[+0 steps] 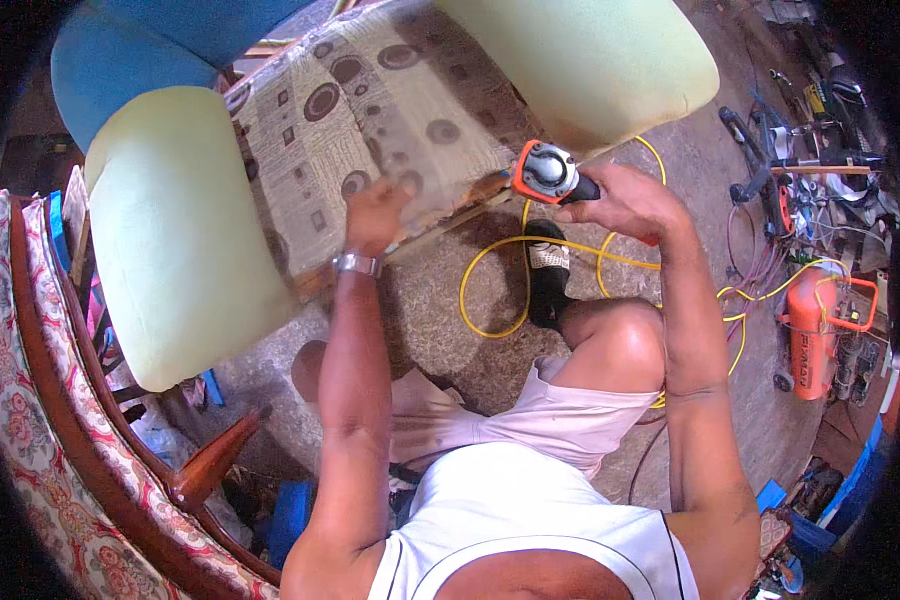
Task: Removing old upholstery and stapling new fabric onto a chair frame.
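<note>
My right hand (620,203) grips a pneumatic staple gun (548,172) with an orange and silver head and a black handle. The gun's head is beside the front edge of a chair seat, near its right corner. Patterned fabric (320,140) in beige and brown, with circles and squares, covers the seat. Over the fabric's front edge is my left hand (375,215), wearing a metal watch (357,264). Its fingers are smeared by motion, so their grip cannot be made out. Pale yellow foam pads (175,240) flank the seat on both sides.
A yellow air hose (490,327) loops across the concrete floor (430,300). An orange compressor tank (810,330) stands at right, below scattered tools (770,170). Floral upholstered furniture (45,430) curves along the left. Blue foam (140,50) rises at the far left.
</note>
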Action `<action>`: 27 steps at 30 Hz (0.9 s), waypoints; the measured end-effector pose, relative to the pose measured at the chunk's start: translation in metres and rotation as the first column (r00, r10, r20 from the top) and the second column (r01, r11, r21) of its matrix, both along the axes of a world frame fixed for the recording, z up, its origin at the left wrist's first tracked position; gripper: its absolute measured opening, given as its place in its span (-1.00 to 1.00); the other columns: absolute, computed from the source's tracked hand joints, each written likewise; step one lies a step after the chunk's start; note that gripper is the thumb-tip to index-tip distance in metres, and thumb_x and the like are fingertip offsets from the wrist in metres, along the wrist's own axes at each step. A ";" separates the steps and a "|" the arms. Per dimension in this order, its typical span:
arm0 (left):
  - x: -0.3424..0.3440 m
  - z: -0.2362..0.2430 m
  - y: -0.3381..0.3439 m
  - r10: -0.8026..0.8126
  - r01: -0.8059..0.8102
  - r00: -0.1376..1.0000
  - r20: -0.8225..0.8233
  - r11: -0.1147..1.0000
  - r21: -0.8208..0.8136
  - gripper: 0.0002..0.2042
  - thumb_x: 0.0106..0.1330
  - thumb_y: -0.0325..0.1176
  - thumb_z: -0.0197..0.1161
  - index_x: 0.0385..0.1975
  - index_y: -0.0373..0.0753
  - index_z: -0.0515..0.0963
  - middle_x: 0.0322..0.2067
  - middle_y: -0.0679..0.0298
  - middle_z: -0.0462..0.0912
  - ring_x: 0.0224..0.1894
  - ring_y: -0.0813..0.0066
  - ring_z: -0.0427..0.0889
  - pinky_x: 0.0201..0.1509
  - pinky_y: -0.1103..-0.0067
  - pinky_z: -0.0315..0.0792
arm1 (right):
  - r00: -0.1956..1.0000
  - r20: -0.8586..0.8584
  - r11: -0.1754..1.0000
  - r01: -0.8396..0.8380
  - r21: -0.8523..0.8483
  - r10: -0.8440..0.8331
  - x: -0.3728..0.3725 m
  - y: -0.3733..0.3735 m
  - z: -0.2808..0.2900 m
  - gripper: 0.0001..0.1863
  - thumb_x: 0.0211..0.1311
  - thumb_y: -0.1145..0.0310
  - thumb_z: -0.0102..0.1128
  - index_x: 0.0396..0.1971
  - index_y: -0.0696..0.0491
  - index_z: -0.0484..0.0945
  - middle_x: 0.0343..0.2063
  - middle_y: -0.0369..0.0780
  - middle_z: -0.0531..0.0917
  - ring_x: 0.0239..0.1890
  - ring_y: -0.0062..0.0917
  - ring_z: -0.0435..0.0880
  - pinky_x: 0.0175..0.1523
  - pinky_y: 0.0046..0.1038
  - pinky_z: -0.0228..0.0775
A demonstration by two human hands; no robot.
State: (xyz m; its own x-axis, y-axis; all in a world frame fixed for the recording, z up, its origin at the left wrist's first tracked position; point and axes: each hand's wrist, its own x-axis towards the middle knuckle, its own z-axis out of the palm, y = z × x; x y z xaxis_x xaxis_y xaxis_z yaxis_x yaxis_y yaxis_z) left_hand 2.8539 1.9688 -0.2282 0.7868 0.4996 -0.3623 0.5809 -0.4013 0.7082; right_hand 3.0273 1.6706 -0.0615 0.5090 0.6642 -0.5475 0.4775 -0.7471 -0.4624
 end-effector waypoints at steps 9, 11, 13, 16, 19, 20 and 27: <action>-0.005 0.007 0.003 -0.342 0.035 0.800 0.494 0.847 0.530 -0.77 0.38 -0.24 0.33 -0.31 -0.32 0.65 -0.38 0.10 0.58 -0.22 0.12 0.55 -0.10 0.32 0.42 | 0.999 0.050 0.999 0.015 -0.043 -0.013 0.007 -0.007 -0.019 -0.38 0.02 -0.11 0.46 0.05 -0.06 0.64 -0.25 -0.05 0.75 -0.18 -0.14 0.71 0.00 -0.17 0.52; -0.019 -0.005 -0.004 -0.210 0.040 0.914 0.348 0.899 0.436 -0.71 0.38 -0.15 0.27 -0.27 -0.29 0.71 -0.29 -0.04 0.70 -0.15 -0.06 0.62 0.00 0.23 0.46 | 0.999 0.032 0.996 -0.011 -0.086 0.014 0.007 -0.005 -0.016 -0.33 0.03 -0.18 0.49 0.06 -0.04 0.65 -0.17 -0.04 0.75 -0.07 -0.08 0.71 0.07 -0.13 0.49; -0.023 -0.016 -0.002 -0.123 0.025 0.943 0.308 0.953 0.303 -0.69 0.39 -0.15 0.24 -0.21 -0.30 0.71 -0.23 -0.08 0.72 -0.15 -0.13 0.63 0.01 0.22 0.47 | 0.999 0.044 0.995 -0.014 -0.102 0.019 0.007 -0.001 -0.010 -0.32 0.02 -0.19 0.49 0.04 -0.04 0.66 -0.17 -0.04 0.75 -0.07 -0.08 0.71 0.07 -0.13 0.49; -0.023 -0.018 0.002 -0.070 0.045 0.958 0.277 0.994 0.096 -0.69 0.40 -0.15 0.23 -0.30 -0.32 0.68 -0.42 0.01 0.70 -0.42 0.03 0.65 -0.24 0.30 0.52 | 0.998 0.054 0.994 -0.024 -0.108 0.030 0.008 0.002 -0.010 -0.33 0.00 -0.20 0.50 0.01 -0.03 0.67 -0.18 -0.04 0.75 -0.07 -0.08 0.71 0.06 -0.13 0.50; -0.023 -0.015 0.005 0.212 -0.135 0.974 0.079 0.823 -0.551 -0.70 0.44 -0.15 0.20 -0.39 -0.27 0.61 -0.60 0.19 0.58 -0.65 0.34 0.52 -0.56 0.46 0.38 | 0.998 0.041 0.996 -0.033 -0.087 0.037 0.008 0.003 -0.011 -0.35 0.00 -0.19 0.50 -0.01 -0.03 0.67 -0.20 -0.05 0.75 -0.08 -0.08 0.71 0.04 -0.14 0.50; -0.019 0.000 -0.003 0.244 -0.163 0.968 0.054 0.782 -0.602 -0.71 0.45 -0.14 0.20 -0.41 -0.24 0.57 -0.63 0.27 0.52 -0.69 0.47 0.45 -0.64 0.53 0.27 | 0.999 0.042 0.995 -0.024 -0.093 0.028 0.009 0.000 -0.010 -0.36 0.01 -0.18 0.50 -0.02 -0.03 0.68 -0.21 -0.05 0.75 -0.09 -0.08 0.71 0.04 -0.14 0.50; -0.009 0.012 0.012 0.310 -0.370 0.920 -0.239 0.487 -0.791 -0.64 0.53 -0.02 0.16 -0.40 -0.18 0.52 -0.66 0.40 0.45 -0.77 0.66 0.25 -0.72 0.67 0.10 | 0.997 0.064 0.997 -0.044 -0.057 0.047 0.007 0.002 -0.012 -0.37 -0.01 -0.16 0.50 -0.05 0.00 0.67 -0.26 -0.05 0.75 -0.15 -0.10 0.71 0.01 -0.15 0.50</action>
State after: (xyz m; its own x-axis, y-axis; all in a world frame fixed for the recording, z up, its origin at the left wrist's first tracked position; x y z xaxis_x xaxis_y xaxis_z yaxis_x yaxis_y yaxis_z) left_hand 2.8451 1.9803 -0.2165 0.5862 0.1916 -0.7872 0.5912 0.5632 0.5773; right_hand 3.0346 1.6722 -0.0736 0.5149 0.6568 -0.5508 0.5395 -0.7477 -0.3872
